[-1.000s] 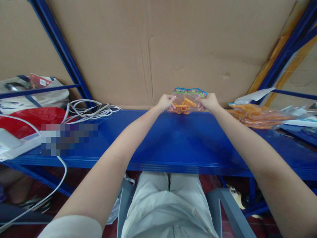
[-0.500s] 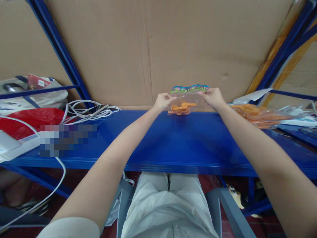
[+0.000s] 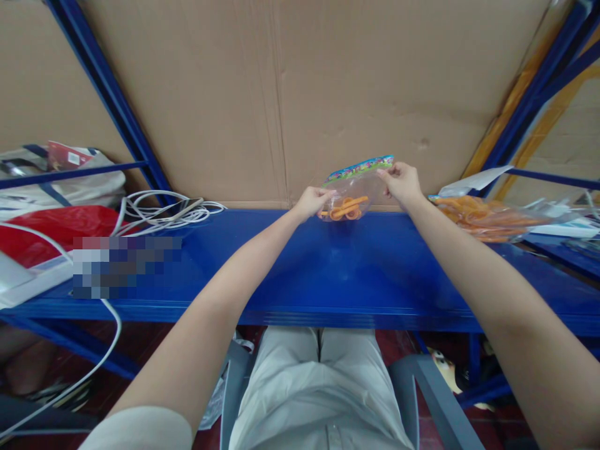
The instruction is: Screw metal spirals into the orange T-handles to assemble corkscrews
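Between my two hands hangs a clear plastic bag (image 3: 359, 185) with a colourful printed header along its top. Orange plastic pieces (image 3: 345, 210), some ring-shaped, lie in the bottom of it. My left hand (image 3: 313, 202) pinches the bag's left edge, while my right hand (image 3: 401, 182) grips its upper right corner just under the header. The bag tilts, its right side higher. It is held over the far part of the blue table (image 3: 347, 275), close to the cardboard wall.
On the right lies a bigger clear bag of orange pieces (image 3: 487, 217). A coil of white cable (image 3: 164, 205), a red plastic bag (image 3: 70, 225) and a canvas bag (image 3: 84, 181) are on the left. Blue metal posts (image 3: 105, 94) and cardboard (image 3: 337, 81) stand behind.
The header was wavy and nearly level; now it is straight and slants up to the right. My left hand has moved down a little, and the orange pieces have shifted inside the bag.
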A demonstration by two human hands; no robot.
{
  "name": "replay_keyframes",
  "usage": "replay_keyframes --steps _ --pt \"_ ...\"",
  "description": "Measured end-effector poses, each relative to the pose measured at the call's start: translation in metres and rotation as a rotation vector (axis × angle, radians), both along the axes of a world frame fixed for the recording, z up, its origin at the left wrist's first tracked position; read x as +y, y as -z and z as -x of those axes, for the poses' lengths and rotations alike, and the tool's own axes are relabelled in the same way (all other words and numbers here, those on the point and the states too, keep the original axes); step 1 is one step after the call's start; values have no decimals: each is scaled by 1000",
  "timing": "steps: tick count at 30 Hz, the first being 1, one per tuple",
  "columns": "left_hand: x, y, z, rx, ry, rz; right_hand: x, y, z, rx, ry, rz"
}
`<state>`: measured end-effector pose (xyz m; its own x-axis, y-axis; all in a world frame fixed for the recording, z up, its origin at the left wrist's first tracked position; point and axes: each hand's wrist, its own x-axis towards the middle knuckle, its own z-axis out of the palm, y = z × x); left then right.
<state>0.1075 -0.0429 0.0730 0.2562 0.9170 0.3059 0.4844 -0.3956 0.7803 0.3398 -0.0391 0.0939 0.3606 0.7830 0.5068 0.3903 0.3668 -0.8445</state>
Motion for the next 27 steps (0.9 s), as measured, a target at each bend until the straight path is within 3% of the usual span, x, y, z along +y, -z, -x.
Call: replay_keyframes --steps 8,21,27 --pt "5 -25 0 -185 -91 -38 2 -13 -1 23 -19 -97" --pt "7 -35 7 -157 -188 -64 3 -35 1 0 -46 -63" --pt "1 -42 9 -174 -176 -91 -23 -50 16 -129 32 -29"
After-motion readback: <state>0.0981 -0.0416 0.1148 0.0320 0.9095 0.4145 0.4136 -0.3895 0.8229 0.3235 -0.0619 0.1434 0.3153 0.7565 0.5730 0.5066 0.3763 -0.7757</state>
